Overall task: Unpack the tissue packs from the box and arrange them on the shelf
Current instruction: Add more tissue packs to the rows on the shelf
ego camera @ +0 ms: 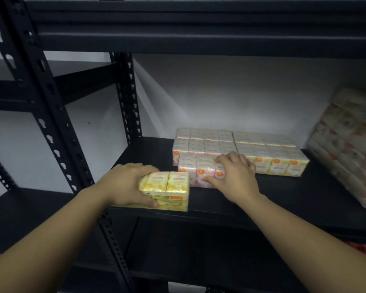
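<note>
Left hand [125, 185] fingers grasp yellow pack [167, 192]; right hand [235, 176] fingers grasp pink pack [195, 173].

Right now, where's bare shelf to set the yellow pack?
Free: shelf left of the pink pack, to the post; front strip right of the right hand. Crowded: rows behind, bundle far right.

A large plastic-wrapped bundle of paper rolls [351, 149] leans tilted at the right edge, blurred. A white wall [230, 92] runs behind. Low at the right, something pinkish-red [363, 249] peeks out, too blurred to identify
</note>
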{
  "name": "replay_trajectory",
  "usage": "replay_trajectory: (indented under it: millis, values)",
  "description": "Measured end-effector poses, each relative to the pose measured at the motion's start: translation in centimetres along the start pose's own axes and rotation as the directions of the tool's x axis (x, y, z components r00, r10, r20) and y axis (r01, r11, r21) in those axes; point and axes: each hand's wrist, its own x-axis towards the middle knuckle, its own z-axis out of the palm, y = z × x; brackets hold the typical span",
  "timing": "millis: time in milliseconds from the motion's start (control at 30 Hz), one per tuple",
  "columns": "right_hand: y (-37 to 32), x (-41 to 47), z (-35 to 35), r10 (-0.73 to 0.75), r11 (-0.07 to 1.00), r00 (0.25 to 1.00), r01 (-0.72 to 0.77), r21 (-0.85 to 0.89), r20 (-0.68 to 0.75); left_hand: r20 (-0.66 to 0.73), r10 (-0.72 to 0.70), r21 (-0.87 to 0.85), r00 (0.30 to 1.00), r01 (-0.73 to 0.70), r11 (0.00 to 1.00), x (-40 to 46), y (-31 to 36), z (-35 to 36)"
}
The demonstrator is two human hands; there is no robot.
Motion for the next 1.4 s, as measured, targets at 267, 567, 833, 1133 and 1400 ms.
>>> replay_trajectory:
  millis: [267, 567, 833, 1133, 1400]
  values:
    - [-1.6, 0.9, 1.0, -0.016, 1.000, 1.000, 0.015, -0.006, -0.023, -0.026, 0.004, 0.019, 1.000, -0.003, 1.000, 0.2, -0.2, 0.4]
    - [-1.7, 1.1, 1.3, -0.026, 1.000, 0.999, 0.026, 0.001, -0.032, -0.001, -0.006, 0.038, 1.000, 0.006, 0.999, 0.6, 0.0, 0.3]
    - [0.0, 0.7, 0.3, -0.100, 0.991, 0.995, 0.099, 0.091, 0.006, -0.003, -0.003, 0.057, 1.000, 0.003, 0.998, 0.4, 1.2, 0.2]
    - [5.0, -1.2, -2.1, -0.094, 0.971, 0.995, 0.097, 0.219, -0.023, -0.025, 0.035, 0.066, 0.999, -0.033, 0.997, 2.0, 6.7, 1.5]
    - [9.9, -4.1, -4.0, 0.021, 0.962, 0.996, 0.005, 0.273, -0.091, -0.068, 0.098, 0.089, 0.993, -0.092, 0.992, 3.8, 13.1, 2.8]
